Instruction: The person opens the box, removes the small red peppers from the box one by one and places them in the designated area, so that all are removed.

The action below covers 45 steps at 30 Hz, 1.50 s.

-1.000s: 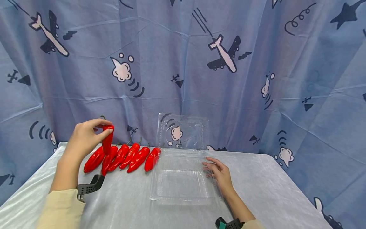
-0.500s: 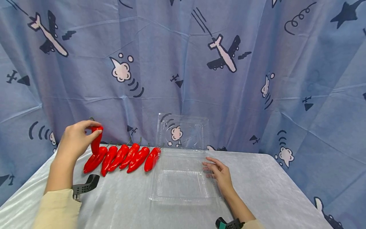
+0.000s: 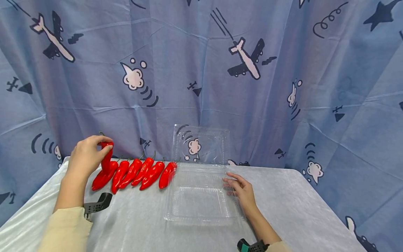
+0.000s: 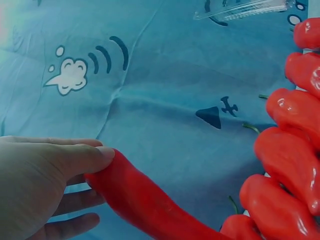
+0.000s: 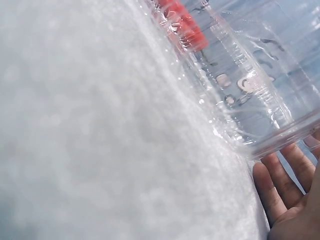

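My left hand point(image 3: 86, 154) pinches a red chili pepper point(image 4: 140, 200) near its stem end, between thumb and fingers. That pepper hangs tip down, and in the head view its lower end overlaps the leftmost pepper point(image 3: 102, 180) of a row. My right hand point(image 3: 242, 192) rests against the right side of a clear plastic clamshell box point(image 3: 201, 218), its fingers fairly straight. In the right wrist view the fingertips point(image 5: 270, 162) lie at the box's wall. The box's lid point(image 3: 201, 143) stands upright behind the base.
Several red peppers point(image 3: 152, 176) lie side by side on the white cloth-covered table point(image 3: 132, 224), left of the box. The rightmost pepper point(image 3: 167, 176) lies right at the box's left edge. A blue patterned curtain point(image 3: 267, 115) hangs behind the table.
My left hand has moved left with the held pepper, from over the second pepper to over the row's left end, then sunk slightly. The right hand and the box have stayed put.
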Each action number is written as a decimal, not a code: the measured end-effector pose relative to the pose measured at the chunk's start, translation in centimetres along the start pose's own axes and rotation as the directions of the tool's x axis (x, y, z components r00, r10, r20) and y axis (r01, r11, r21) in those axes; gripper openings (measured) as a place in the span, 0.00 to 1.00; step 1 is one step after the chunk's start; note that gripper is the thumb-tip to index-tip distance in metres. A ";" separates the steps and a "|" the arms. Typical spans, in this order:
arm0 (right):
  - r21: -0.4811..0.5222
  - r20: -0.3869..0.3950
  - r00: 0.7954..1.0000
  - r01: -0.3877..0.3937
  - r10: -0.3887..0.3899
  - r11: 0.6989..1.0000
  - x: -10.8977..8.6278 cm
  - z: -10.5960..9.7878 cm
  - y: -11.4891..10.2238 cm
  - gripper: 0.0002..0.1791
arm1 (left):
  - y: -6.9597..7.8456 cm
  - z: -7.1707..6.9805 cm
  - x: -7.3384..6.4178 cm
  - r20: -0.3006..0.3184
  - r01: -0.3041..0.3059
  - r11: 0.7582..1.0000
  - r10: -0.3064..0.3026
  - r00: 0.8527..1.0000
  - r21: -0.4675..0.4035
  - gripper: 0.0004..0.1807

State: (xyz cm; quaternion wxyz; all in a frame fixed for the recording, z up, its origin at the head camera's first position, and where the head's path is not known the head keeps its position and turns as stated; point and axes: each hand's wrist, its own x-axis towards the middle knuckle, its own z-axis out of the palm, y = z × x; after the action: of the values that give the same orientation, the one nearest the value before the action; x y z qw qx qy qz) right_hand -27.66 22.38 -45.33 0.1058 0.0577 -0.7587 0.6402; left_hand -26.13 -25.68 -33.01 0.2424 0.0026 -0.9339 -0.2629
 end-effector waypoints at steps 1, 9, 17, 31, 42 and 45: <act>0.000 -0.001 1.000 0.000 0.000 1.000 0.0 0.0 0.0 0.19 | 0.0 0.0 0.0 -0.003 0.001 1.000 -0.001 1.000 0.002 0.12; -0.009 -0.005 1.000 -0.006 0.006 1.000 0.0 0.1 -0.1 0.19 | -0.1 -0.2 -0.1 -0.043 0.022 0.999 -0.020 0.999 0.032 0.13; -0.010 0.000 1.000 -0.009 0.009 1.000 0.0 0.0 -0.1 0.19 | -0.9 -0.2 0.0 0.012 0.075 0.995 -0.076 0.997 0.065 0.14; -0.013 -0.002 1.000 -0.010 0.010 1.000 0.0 0.1 -0.1 0.19 | -2.6 1.1 0.1 0.075 0.071 0.995 -0.076 0.994 0.066 0.13; 0.001 -0.004 1.000 -0.016 0.016 1.000 0.0 0.1 -0.1 0.19 | -3.4 2.2 0.0 0.068 0.091 0.995 -0.093 0.993 0.027 0.17; -0.001 -0.003 1.000 -0.016 0.016 1.000 0.0 0.1 -0.1 0.20 | -4.0 2.5 0.0 0.067 0.090 0.996 -0.091 0.994 0.020 0.19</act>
State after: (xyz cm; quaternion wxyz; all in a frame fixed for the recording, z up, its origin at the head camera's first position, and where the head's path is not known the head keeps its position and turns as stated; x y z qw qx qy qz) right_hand -27.66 22.28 -45.24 0.1020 0.0506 -0.7593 0.6407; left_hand -27.76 -27.90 -36.79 0.1985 0.0380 -0.9426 -0.2657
